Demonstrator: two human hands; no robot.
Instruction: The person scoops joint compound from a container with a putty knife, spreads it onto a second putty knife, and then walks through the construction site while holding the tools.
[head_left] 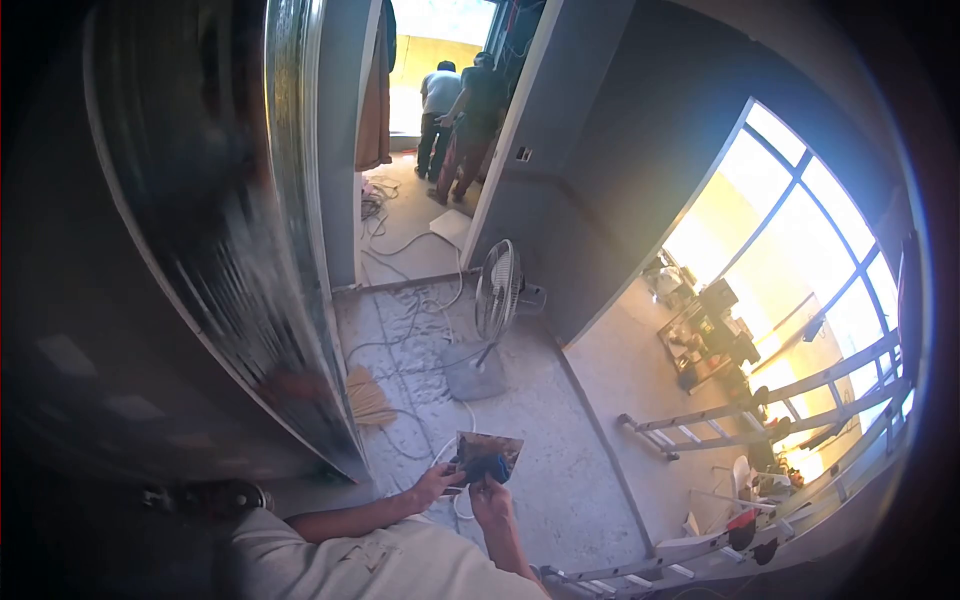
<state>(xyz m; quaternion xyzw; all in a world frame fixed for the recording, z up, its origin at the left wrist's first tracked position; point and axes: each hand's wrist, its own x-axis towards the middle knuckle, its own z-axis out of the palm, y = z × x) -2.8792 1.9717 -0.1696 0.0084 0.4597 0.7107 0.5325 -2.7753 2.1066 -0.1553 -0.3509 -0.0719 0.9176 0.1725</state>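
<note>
Close in front of my body, a thin square plate (508,450) with a brownish, smeared-looking face is held up at a tilt. My left hand (437,487) grips it at its left edge, fingers closed. A dark blue object (488,467) lies against the plate's lower part; its kind is too small and dark to make out. My right hand (490,500) is closed at the lower end of that blue object, thumb upward. A pale cord runs on the floor behind both hands.
A pedestal fan (497,292) stands on the dusty floor ahead, cables around it. Broom-like straw bristles (368,398) lie left. Aluminium ladders (720,435) are at right, near a cluttered cart (700,335). Glossy panel (210,230) at left. Two people (455,125) stand beyond the doorway.
</note>
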